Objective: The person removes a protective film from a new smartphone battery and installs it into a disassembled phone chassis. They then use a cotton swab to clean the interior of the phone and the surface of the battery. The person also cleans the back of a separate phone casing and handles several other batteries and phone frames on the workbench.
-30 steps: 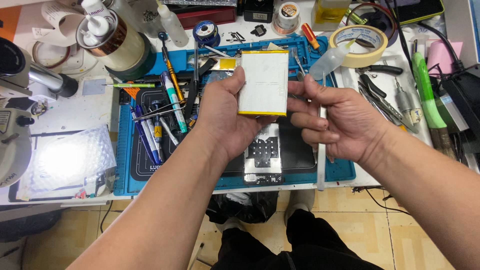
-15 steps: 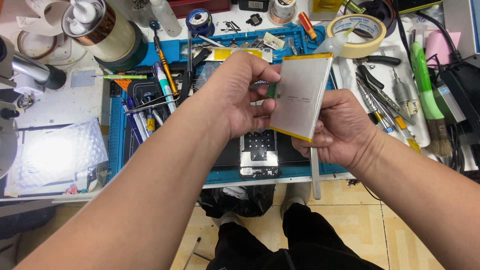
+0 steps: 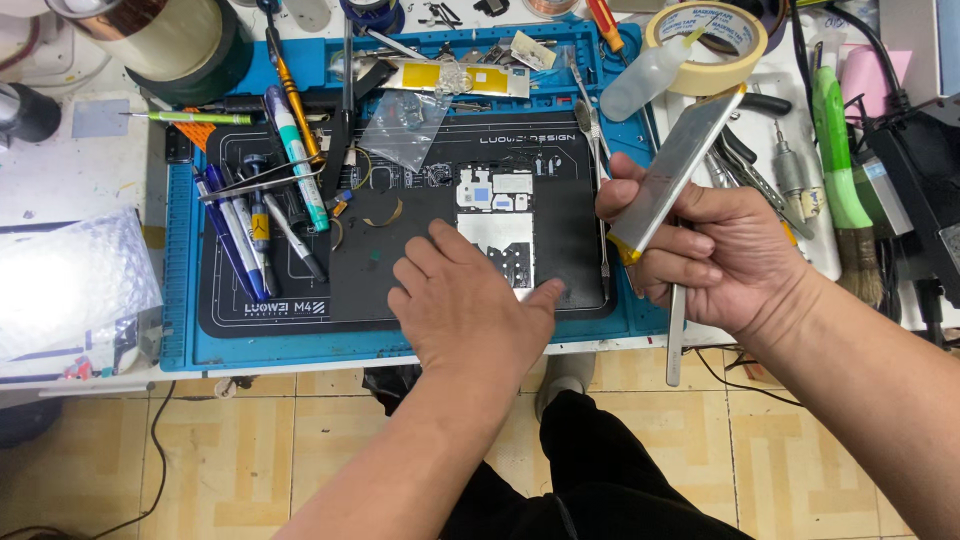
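Note:
My right hand [image 3: 705, 250] grips a flat silver battery pack [image 3: 680, 165] with a yellow edge, held tilted on its side above the right rim of the blue work mat [image 3: 180, 300]. A thin metal pry tool [image 3: 677, 335] also hangs down from that hand. My left hand [image 3: 465, 305] rests palm down, fingers spread, on the black mat insert [image 3: 370, 280]. Its fingertips touch the lower edge of an opened phone frame [image 3: 497, 225] with exposed metal and small blue parts.
Pens, tweezers and screwdrivers [image 3: 265, 205] lie at the mat's left. A clear plastic bag [image 3: 405, 125], tape rolls [image 3: 715, 40], a squeeze bottle [image 3: 645, 80], a green-handled brush [image 3: 840, 170] and cables crowd the bench. A shiny pouch [image 3: 70, 285] lies far left. Tiled floor below.
My left hand let go of the battery pack and dropped flat onto the mat by the phone frame. My right hand carried the pack to the right and turned it edge-on.

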